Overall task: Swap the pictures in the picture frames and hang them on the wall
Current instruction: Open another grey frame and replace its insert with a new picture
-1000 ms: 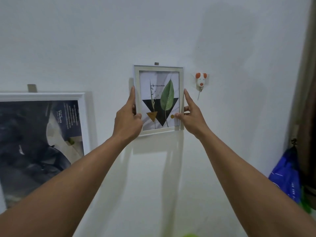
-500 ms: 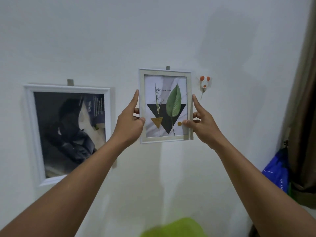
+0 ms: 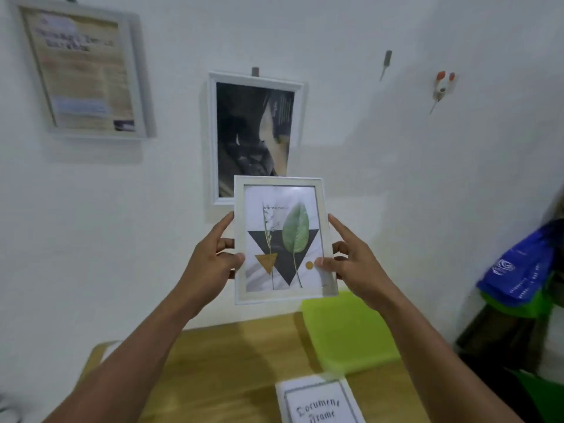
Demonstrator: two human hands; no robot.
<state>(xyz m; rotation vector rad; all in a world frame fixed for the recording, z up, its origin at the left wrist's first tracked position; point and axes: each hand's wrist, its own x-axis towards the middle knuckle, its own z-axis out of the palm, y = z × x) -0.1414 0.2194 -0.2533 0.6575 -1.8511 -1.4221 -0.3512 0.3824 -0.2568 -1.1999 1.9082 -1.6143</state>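
My left hand [image 3: 213, 264] and my right hand [image 3: 354, 264] both squeeze the small frame [image 3: 282, 239], one on each side edge. My thumbs press on the front and my other fingers curl round behind. The frame has a leaf picture [image 3: 283, 236] inside it.

A moment ago this frame was up on the wall, under its little hook [image 3: 387, 61]. Now it is off the wall. I hold it in the air, nearer to me and lower down, above the far edge of the wooden table [image 3: 232, 355]. The hook is bare now, up and to the right of the frame. I think this means taking down is done for this frame, and opening it to swap the picture comes next.

Both my arms reach forward, bent a little, with my hands at the same height. The frame stands upright and faces me.

Behind it, the big frame [image 3: 254, 135] with a dark picture hangs on the wall. Another frame [image 3: 82, 71] hangs far left. A mouse-shaped hook [image 3: 441, 88] is far right. A green thing [image 3: 348, 331] and a white sheet [image 3: 320, 401] lie on the table, near me.
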